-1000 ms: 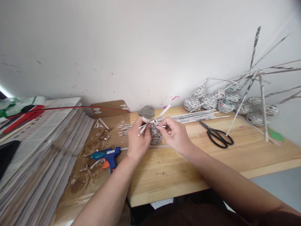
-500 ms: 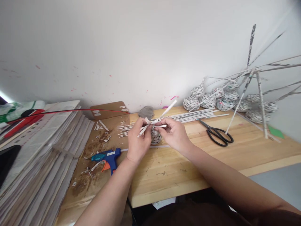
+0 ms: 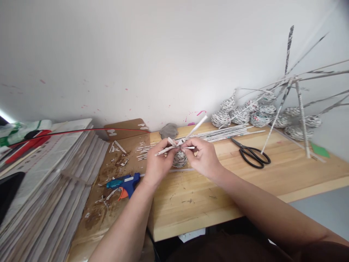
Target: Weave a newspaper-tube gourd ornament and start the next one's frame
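A small woven newspaper piece (image 3: 180, 159) hangs between my two hands, low over the wooden table. Rolled paper strips stick out of its top, one long white strip (image 3: 197, 125) pointing up and to the right. My left hand (image 3: 160, 160) pinches the strips on the left side of the top. From the right, my right hand (image 3: 203, 156) pinches a short paper strip (image 3: 188, 147) close to the same spot. The fingertips of both hands nearly meet. Whether the piece's underside touches the table cannot be made out.
Black scissors (image 3: 253, 154) and a paper-stick frame (image 3: 300, 109) stand right, before woven pieces (image 3: 240, 114). Paper sticks (image 3: 226, 134) lie behind my hands, near a grey lump (image 3: 168, 131). Left are a blue glue gun (image 3: 128, 183), cardboard (image 3: 92, 218) and stacked newspapers (image 3: 62, 182).
The strip in my left fingers has swung from slanting down to nearly level. My left hand has shifted slightly left, and more of the woven piece shows.
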Available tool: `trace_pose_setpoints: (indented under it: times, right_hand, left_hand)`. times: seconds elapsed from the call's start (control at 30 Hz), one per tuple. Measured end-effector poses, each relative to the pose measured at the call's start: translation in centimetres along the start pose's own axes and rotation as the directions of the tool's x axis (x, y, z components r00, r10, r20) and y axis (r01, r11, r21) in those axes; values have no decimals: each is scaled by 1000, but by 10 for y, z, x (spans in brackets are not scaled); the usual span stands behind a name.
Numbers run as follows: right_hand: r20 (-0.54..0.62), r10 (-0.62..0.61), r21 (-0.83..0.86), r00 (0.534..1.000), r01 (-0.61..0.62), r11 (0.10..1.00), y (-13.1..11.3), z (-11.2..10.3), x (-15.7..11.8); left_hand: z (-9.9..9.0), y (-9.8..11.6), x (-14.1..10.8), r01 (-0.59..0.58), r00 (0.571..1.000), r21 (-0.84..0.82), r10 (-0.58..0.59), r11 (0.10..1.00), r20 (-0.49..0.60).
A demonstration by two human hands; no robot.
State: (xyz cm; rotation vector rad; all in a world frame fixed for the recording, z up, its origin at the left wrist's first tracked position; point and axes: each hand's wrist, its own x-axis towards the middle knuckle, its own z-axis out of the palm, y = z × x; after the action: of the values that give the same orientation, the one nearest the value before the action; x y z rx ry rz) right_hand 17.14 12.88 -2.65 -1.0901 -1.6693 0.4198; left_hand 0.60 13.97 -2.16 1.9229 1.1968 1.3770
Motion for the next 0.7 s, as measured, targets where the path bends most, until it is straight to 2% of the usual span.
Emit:
trace_pose_setpoints:
  times: [0.1, 0.2, 0.37, 0.5, 0.7]
  right_hand:
    - [-14, -127, -102, 992, 125, 987, -1, 0, -5]
    - [-19, -166, -119, 986, 162, 979, -3, 0, -7]
    - [16, -83, 28, 996, 82, 996, -1, 0, -6]
    - [-11, -42, 4, 999, 42, 999, 0, 0, -5]
    - [-53, 67, 91, 996, -62, 994, -4, 6, -9]
  left_hand:
    - [0, 0, -3, 1, 1000, -3, -1, 1000, -16]
    - [0, 1, -6, 8, 999, 14, -7, 1000, -37]
    - [0, 0, -5, 34, 994, 12, -32, 999, -107]
    - [1, 2, -6, 47, 993, 1, -46, 999, -111]
    - [5, 16, -13, 54, 991, 119, -38, 991, -127]
